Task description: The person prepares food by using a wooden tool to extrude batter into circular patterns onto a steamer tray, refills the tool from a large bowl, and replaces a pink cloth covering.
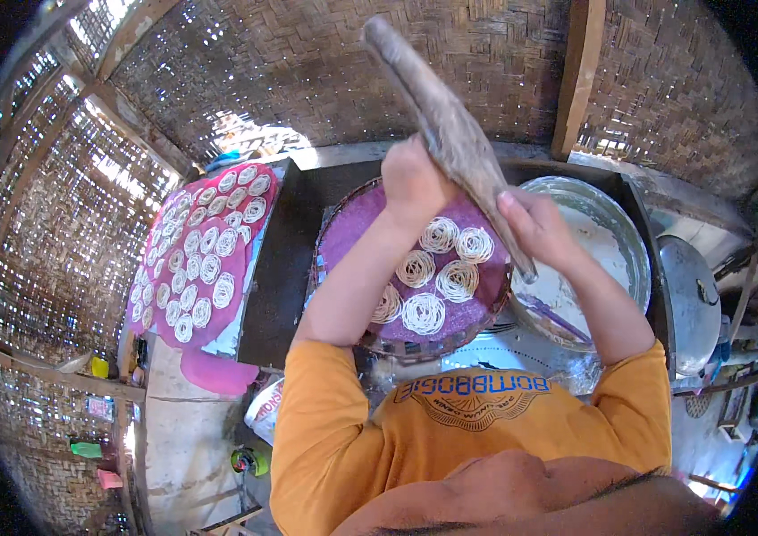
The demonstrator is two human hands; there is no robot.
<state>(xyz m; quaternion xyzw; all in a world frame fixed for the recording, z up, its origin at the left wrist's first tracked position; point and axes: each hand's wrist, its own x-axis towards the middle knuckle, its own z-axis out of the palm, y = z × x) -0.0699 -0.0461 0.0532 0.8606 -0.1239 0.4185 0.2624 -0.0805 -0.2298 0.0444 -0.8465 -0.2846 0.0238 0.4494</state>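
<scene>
"What do the fingers hold?"
"Left fingers [404, 161] and right fingers [535, 216] both wrap the long, rough, brown wooden stick [455, 125]. It pokes up past the left ones."
"Any tip?"
"I'd grip tight, so it won't bump the round, cream, stringy coils [459, 280] below the fingers."
"And around?"
"A dark, flat surface [272, 277] left of the fingers; tan woven walls [307, 76] beyond them."

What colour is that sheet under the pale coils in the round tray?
Purple; the sheet shows best in the head view, the only one.
</scene>
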